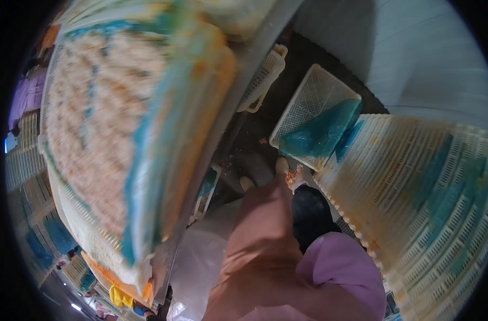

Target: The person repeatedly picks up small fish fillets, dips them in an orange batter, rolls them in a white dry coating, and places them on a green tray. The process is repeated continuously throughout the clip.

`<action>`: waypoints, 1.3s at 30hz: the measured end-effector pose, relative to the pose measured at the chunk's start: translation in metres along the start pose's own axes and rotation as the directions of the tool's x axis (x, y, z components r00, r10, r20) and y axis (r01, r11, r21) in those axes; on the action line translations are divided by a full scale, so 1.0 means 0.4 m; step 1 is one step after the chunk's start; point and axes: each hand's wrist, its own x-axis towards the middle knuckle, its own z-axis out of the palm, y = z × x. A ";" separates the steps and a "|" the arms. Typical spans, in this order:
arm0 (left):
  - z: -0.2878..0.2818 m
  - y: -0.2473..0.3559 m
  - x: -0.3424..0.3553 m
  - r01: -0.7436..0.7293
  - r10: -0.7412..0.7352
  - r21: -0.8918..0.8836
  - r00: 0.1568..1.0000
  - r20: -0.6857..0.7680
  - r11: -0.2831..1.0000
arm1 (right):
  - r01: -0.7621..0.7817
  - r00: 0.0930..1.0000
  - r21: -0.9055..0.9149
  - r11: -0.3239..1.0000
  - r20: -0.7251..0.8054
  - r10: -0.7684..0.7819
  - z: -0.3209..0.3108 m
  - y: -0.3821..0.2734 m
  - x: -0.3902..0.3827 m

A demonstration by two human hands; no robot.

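My right hand (pixel 294 179), in a pale glove with orange bits on it, hangs low at the end of a black sleeve, beside the stack of cream slatted trays (pixel 404 203) on the right; its grip is too small to make out. Below it on the floor, a white mesh tray (pixel 303 101) holds a crumpled teal plastic sheet (pixel 314 140). To my left, a blurred tray of pale pinkish crumbly food (pixel 99 134) with teal lining rests atop other trays by a metal edge. My left hand is not in view.
White baskets (pixel 262 77) stand on the dark floor (pixel 249 144) along the metal edge. My shoes (pixel 281 167) are beside the floor tray. A pale wall (pixel 426 59) rises at upper right. At far left are a person in purple (pixel 27 93) and more stacked trays (pixel 24 171).
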 end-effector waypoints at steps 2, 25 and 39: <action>-0.003 0.069 0.018 -0.013 0.013 0.025 1.000 -0.019 1.000 | -0.099 0.972 0.155 0.983 0.226 0.062 -0.023 0.020 0.271; -0.014 -0.062 -0.002 -0.044 0.041 -0.077 0.999 -0.035 0.996 | 0.135 0.932 0.306 0.943 0.284 -0.225 -0.153 -0.206 -0.111; 0.113 0.059 -0.086 -0.118 0.094 -0.308 0.991 -0.092 0.944 | 0.502 0.615 0.490 0.713 0.377 -0.693 -0.318 0.097 -1.083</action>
